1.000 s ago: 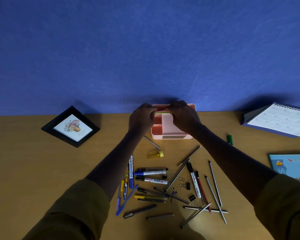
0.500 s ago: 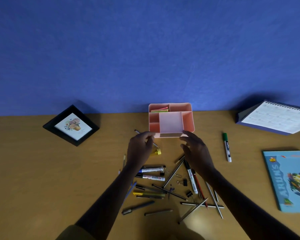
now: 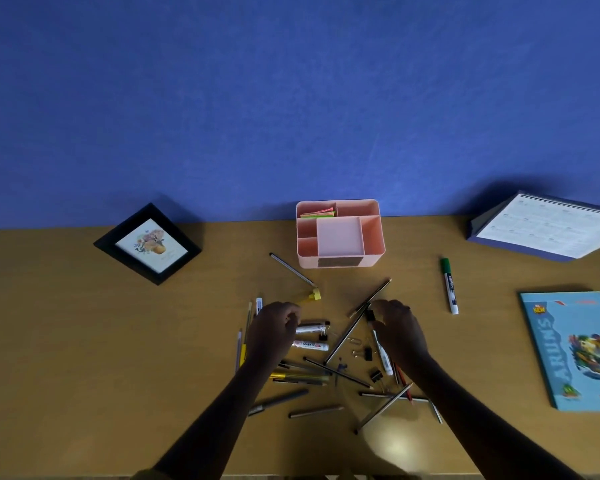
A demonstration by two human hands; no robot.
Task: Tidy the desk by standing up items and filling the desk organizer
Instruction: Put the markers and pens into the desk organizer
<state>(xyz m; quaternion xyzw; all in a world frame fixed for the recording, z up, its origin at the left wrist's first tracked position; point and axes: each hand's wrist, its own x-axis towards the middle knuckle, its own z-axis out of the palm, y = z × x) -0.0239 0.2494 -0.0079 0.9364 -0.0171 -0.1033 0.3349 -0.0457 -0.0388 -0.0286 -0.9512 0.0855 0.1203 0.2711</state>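
Note:
The pink desk organizer (image 3: pixel 373 233) stands at the back of the desk against the blue wall, with coloured sticky notes (image 3: pixel 317 213) in its back-left compartment. In front of it lies a scattered pile of pens, pencils, markers and binder clips (image 3: pixel 326 372). My left hand (image 3: pixel 272 332) hovers over the pile's left side, its fingers curled down over the left end of a white marker (image 3: pixel 310 329); a grip is not visible. My right hand (image 3: pixel 399 330) pinches the black cap of another white marker (image 3: pixel 383 358) that runs under its palm.
A black picture frame (image 3: pixel 146 244) lies flat at the left. A green-capped marker (image 3: pixel 449 285) lies apart at the right. A spiral desk calendar (image 3: pixel 548 226) lies at the far right back, with a blue book (image 3: pixel 572 348) in front of it. A yellow sharpener (image 3: pixel 314 294) sits by a pencil.
Both hands left the organizer's back compartment, where the sticky notes now sit, and came down toward me onto the pile of pens and markers.

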